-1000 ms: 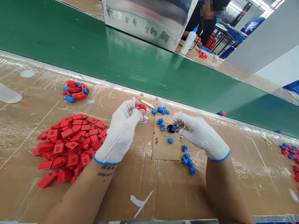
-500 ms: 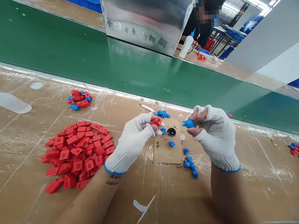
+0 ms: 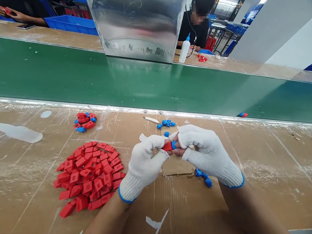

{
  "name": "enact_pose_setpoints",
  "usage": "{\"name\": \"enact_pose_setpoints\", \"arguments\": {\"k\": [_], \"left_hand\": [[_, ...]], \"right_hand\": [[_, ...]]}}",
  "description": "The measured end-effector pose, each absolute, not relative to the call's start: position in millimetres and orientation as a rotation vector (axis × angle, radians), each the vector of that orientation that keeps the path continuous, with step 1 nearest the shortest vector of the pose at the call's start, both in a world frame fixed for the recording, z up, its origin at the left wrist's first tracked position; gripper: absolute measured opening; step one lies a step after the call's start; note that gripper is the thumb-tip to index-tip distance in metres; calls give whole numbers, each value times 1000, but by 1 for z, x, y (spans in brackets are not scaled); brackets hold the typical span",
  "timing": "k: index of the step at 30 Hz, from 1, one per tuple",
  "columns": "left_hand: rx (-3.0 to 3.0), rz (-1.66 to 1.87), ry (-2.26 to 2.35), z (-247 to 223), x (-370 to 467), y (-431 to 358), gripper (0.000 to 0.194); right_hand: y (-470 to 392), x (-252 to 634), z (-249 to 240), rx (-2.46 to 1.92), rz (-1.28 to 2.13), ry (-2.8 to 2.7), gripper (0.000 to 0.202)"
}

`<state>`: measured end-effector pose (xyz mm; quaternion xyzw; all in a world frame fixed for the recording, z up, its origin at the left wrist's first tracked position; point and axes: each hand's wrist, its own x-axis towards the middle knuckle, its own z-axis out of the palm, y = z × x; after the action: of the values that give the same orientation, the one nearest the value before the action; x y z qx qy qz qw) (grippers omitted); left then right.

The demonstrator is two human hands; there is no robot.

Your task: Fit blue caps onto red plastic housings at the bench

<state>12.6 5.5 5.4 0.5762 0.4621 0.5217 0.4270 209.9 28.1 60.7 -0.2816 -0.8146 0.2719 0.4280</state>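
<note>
Over brown tabletop (image 3: 195, 207), hands pinch red piece (image 3: 167, 146), seemingly glossy, blue-ended.

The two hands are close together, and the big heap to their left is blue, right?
No: the head view shows the big heap is red, not blue. It does lie left of the left hand and right hand, which are close together.

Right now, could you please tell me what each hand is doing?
Left hand: closed on a red piece.
Right hand: closed on a blue piece.
</note>
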Motion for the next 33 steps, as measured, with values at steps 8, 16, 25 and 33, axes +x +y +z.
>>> {"name": "enact_pose_setpoints", "arguments": {"k": [8, 16, 25, 33], "left_hand": [[1306, 1184, 942, 14, 25, -5, 18], [1454, 1054, 1213, 17, 13, 6, 21], [2128, 78, 1938, -7, -140, 31, 57], [2110, 54, 1949, -9, -145, 37, 51]], "right_hand": [[22, 197, 57, -638, 886, -2052, 39], [19, 218, 56, -674, 1009, -1404, 51], [188, 313, 33, -1361, 583, -1641, 41], [191, 334, -25, -1507, 341, -1850, 22]]}}
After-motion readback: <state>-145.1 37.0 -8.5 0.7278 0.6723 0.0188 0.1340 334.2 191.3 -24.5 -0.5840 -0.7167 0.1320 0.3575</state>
